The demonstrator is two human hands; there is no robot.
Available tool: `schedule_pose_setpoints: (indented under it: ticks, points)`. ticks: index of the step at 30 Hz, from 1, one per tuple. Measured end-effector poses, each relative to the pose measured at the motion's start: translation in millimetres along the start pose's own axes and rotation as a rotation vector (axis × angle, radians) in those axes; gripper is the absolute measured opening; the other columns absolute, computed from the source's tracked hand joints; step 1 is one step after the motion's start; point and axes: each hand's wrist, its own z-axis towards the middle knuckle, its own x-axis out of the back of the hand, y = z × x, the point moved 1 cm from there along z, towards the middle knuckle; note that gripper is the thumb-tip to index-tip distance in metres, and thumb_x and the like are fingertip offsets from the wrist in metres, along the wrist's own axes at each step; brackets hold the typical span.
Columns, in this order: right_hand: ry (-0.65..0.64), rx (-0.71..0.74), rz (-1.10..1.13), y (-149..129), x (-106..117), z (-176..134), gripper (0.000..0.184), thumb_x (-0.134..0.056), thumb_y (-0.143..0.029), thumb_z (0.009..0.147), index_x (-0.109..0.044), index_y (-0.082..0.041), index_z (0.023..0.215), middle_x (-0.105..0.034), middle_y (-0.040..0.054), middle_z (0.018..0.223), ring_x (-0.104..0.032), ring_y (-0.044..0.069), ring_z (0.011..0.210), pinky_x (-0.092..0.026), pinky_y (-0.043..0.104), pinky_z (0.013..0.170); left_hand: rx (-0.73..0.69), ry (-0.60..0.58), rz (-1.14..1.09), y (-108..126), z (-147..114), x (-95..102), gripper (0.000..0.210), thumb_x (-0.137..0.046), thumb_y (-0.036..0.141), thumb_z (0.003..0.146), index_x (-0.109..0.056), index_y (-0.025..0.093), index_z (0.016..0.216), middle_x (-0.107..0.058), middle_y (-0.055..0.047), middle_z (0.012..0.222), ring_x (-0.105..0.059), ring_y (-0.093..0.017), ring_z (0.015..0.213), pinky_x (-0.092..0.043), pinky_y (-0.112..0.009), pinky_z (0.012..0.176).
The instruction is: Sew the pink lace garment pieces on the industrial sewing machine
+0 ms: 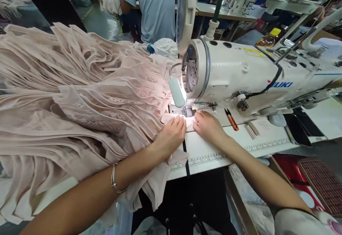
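My left hand (174, 131) presses its bent fingers together on a strip of pale pink fabric (190, 124) in front of the needle area. On the other side of that strip, my right hand (207, 125) pinches its edge between thumb and fingers. The white sewing machine (229, 67) stands just behind both hands, its presser foot (188, 112) close to my fingertips. A small lamp (176, 92) lights the cloth there. To the left, a large heap of pale pink garment pieces (93, 96) spreads across the table and hangs over its front edge.
Orange thread snips (232, 119) lie right of my right hand. Beyond them are several thin strips (252, 130) and a phone-like dark object (297, 130). A ruler tape (208, 158) runs along the table's front. A person in a blue shirt (157, 7) stands behind.
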Motion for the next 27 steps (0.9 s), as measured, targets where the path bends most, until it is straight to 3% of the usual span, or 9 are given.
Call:
schedule_pose_setpoints:
  ticks: [3, 6, 8, 11, 14, 17, 23, 27]
  points:
    - [0.010, -0.041, 0.186, 1.3, -6.8, 9.5, 0.010, -0.048, -0.022, 0.093, -0.057, -0.020, 0.088, -0.065, 0.0069, 0.078, -0.056, 0.022, 0.069, -0.034, 0.031, 0.063, 0.042, 0.029, -0.102, -5.7, -0.1, -3.4, 0.040, -0.040, 0.002, 0.097, -0.056, -0.002, 0.134, -0.063, -0.024, 0.136, -0.061, -0.028, 0.130, -0.049, -0.039, 0.108]
    - [0.065, -0.079, 0.439, 2.1, -12.8, 12.8, 0.012, -0.049, -0.027, 0.094, -0.052, -0.023, 0.083, -0.062, 0.0017, 0.071, -0.055, 0.019, 0.066, -0.036, 0.029, 0.064, 0.235, 0.086, -0.255, -13.3, -2.1, -10.6, 0.040, -0.039, 0.003, 0.097, -0.056, 0.002, 0.134, -0.064, -0.020, 0.137, -0.061, -0.024, 0.130, -0.052, -0.037, 0.108]
    - [0.080, -0.097, 0.569, 2.4, -14.2, 12.2, 0.014, -0.048, -0.027, 0.093, -0.049, -0.024, 0.079, -0.061, -0.0001, 0.068, -0.055, 0.018, 0.065, -0.038, 0.028, 0.065, 0.292, 0.127, -0.371, -13.4, -4.4, -14.5, 0.043, -0.035, 0.003, 0.098, -0.054, 0.007, 0.137, -0.063, -0.016, 0.140, -0.060, -0.020, 0.131, -0.052, -0.035, 0.108]
    - [0.074, -0.113, 0.651, 2.7, -12.8, 11.1, 0.012, -0.046, -0.025, 0.090, -0.049, -0.025, 0.079, -0.061, -0.0006, 0.067, -0.056, 0.018, 0.065, -0.039, 0.028, 0.065, 0.139, 0.121, -0.443, -4.6, -6.7, -15.3, 0.048, -0.032, 0.003, 0.098, -0.051, 0.011, 0.141, -0.060, -0.013, 0.145, -0.052, -0.019, 0.139, -0.049, -0.037, 0.112]
    - [0.076, -0.127, 0.651, 3.0, -10.9, 11.5, 0.012, -0.045, -0.026, 0.090, -0.049, -0.025, 0.078, -0.059, -0.0010, 0.066, -0.055, 0.017, 0.064, -0.039, 0.029, 0.065, 0.026, 0.050, -0.350, 3.7, -6.7, -11.7, 0.047, -0.036, 0.003, 0.097, -0.050, 0.004, 0.142, -0.056, -0.020, 0.147, -0.044, -0.026, 0.146, -0.042, -0.043, 0.118]
    - [0.078, -0.132, 0.644, 2.9, -10.9, 12.6, 0.013, -0.045, -0.027, 0.090, -0.048, -0.025, 0.077, -0.057, -0.0013, 0.066, -0.054, 0.017, 0.063, -0.039, 0.029, 0.065, 0.023, 0.005, -0.262, 5.2, -4.6, -8.1, 0.048, -0.037, 0.001, 0.096, -0.049, -0.002, 0.142, -0.054, -0.023, 0.147, -0.045, -0.029, 0.145, -0.041, -0.044, 0.118]
    - [0.068, -0.124, 0.641, 4.6, -13.3, 10.4, 0.015, -0.046, -0.027, 0.092, -0.055, -0.024, 0.080, -0.060, -0.0007, 0.068, -0.056, 0.017, 0.065, -0.041, 0.029, 0.065, 0.030, -0.002, -0.228, 5.9, -1.3, -7.9, 0.049, -0.038, 0.001, 0.096, -0.047, -0.001, 0.144, -0.052, -0.024, 0.149, -0.044, -0.030, 0.145, -0.040, -0.046, 0.118]
    - [0.179, 0.001, 0.630, 10.8, -15.1, 2.7, 0.020, -0.048, -0.028, 0.096, -0.067, -0.023, 0.094, -0.069, 0.0041, 0.089, -0.063, 0.020, 0.082, -0.049, 0.034, 0.077, 0.036, 0.036, -0.231, 8.3, 0.2, -12.7, 0.047, -0.036, 0.001, 0.097, -0.048, -0.002, 0.142, -0.054, -0.025, 0.146, -0.046, -0.030, 0.144, -0.041, -0.046, 0.117]
